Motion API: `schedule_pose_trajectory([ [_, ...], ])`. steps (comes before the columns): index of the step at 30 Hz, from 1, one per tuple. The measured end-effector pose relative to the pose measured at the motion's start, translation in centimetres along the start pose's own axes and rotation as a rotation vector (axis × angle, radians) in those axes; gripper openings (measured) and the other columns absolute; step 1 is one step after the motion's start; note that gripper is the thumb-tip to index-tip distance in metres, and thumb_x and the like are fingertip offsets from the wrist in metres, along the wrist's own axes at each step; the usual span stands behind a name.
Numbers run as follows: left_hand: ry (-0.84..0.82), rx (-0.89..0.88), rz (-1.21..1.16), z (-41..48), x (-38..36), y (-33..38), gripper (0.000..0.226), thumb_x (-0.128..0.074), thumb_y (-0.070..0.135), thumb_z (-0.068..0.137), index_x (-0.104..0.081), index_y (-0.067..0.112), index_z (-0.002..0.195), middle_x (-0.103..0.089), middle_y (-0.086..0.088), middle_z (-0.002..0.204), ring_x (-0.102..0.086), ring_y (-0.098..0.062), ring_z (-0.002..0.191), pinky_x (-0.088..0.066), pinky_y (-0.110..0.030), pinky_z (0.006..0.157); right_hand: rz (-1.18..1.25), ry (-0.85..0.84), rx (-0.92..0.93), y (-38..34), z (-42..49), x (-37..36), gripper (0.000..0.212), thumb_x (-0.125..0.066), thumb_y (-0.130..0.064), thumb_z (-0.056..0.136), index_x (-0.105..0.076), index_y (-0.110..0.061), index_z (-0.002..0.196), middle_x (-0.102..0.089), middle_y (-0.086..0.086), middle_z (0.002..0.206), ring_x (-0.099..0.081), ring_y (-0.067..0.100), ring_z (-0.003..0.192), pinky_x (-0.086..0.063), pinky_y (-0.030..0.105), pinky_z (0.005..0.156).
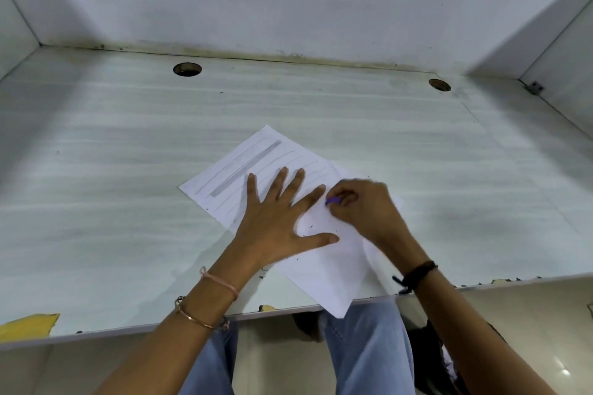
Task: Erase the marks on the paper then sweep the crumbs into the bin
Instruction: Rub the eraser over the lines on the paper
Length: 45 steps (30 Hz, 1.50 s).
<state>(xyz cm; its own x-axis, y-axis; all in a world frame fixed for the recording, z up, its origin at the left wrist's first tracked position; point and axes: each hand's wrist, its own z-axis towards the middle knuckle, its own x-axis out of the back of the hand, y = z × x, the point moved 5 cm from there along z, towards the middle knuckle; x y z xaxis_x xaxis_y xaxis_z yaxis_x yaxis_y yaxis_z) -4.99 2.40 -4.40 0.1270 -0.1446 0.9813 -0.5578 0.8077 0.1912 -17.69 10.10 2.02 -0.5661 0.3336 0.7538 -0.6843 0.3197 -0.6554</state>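
The paper (324,260) is laid askew on the pale desk (128,186), near its front edge, with the nearest corner projecting over that edge. It is pinned flat by the left hand (272,228), whose fingers are straight and spread upon the sheet, the thumb pointed toward the right. A small purple eraser (333,201) is pinched between the curled fingers and thumb of the right hand (365,205) and is held at the sheet just beside the left index fingertip. The right hand is blurred, so the exact contact cannot be made out. The erasing is judged to be partly done: the near half of the sheet appears blank, whereas on the far half a broad grey band (245,168) and several thin pencil lines (224,171) beside it are left untouched. Dark crumbs (311,226) are scattered on the paper between the two hands, and a few more are seen on the desk by the left wrist. Nothing has been swept yet, as far as can be told, and no bin is in view, so its place cannot be stated. What is left, then, is the clearing of the remaining marks, followed by the gathering of the crumbs and their removal to the bin.
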Motion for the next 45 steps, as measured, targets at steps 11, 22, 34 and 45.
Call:
schedule_pose_trajectory([
  [11, 0.023, 0.003, 0.0, 0.2, -0.2, 0.0, 0.09, -0.015, 0.092, 0.071, 0.011, 0.051, 0.147, 0.021, 0.006, 0.159, 0.022, -0.021, 0.146, 0.015, -0.066, 0.109, -0.058, 0.098, -0.081, 1.2, 1.5, 2.0, 0.008, -0.067, -0.006, 0.074, -0.073, -0.01, 0.078, -0.07, 0.005, 0.076, -0.064, 0.019, 0.069, -0.048, 0.017, 0.06],
  [22, 0.017, -0.007, 0.001, 0.1, -0.2, 0.0, 0.089, -0.016, 0.091, 0.072, 0.012, 0.051, 0.146, 0.022, 0.006, 0.159, 0.024, -0.021, 0.145, 0.014, -0.066, 0.109, -0.092, 0.116, -0.092, 1.8, 2.0, 2.0, 0.007, -0.066, -0.007, 0.074, -0.071, -0.01, 0.077, -0.068, 0.006, 0.072, -0.062, 0.021, 0.065, -0.049, 0.022, 0.06],
  [34, 0.019, -0.006, 0.007, 0.2, 0.0, 0.0, 0.089, -0.016, 0.091, 0.072, 0.012, 0.05, 0.147, 0.022, 0.006, 0.158, 0.023, -0.022, 0.145, 0.013, -0.066, 0.109, -0.03, 0.095, -0.091, 2.2, 2.1, 2.2, 0.005, -0.067, -0.008, 0.075, -0.071, -0.01, 0.077, -0.069, 0.005, 0.07, -0.056, 0.011, 0.059, -0.044, 0.017, 0.056],
  [45, -0.012, -0.01, 0.012, 0.1, 0.1, 0.0, 0.089, -0.016, 0.09, 0.073, 0.012, 0.049, 0.147, 0.024, 0.007, 0.158, 0.025, -0.021, 0.145, 0.015, -0.066, 0.109, -0.08, 0.136, -0.145, 4.7, 3.0, 4.2, 0.006, -0.064, -0.007, 0.077, -0.068, -0.011, 0.076, -0.066, 0.0, 0.07, -0.056, 0.011, 0.061, -0.044, 0.016, 0.055],
])
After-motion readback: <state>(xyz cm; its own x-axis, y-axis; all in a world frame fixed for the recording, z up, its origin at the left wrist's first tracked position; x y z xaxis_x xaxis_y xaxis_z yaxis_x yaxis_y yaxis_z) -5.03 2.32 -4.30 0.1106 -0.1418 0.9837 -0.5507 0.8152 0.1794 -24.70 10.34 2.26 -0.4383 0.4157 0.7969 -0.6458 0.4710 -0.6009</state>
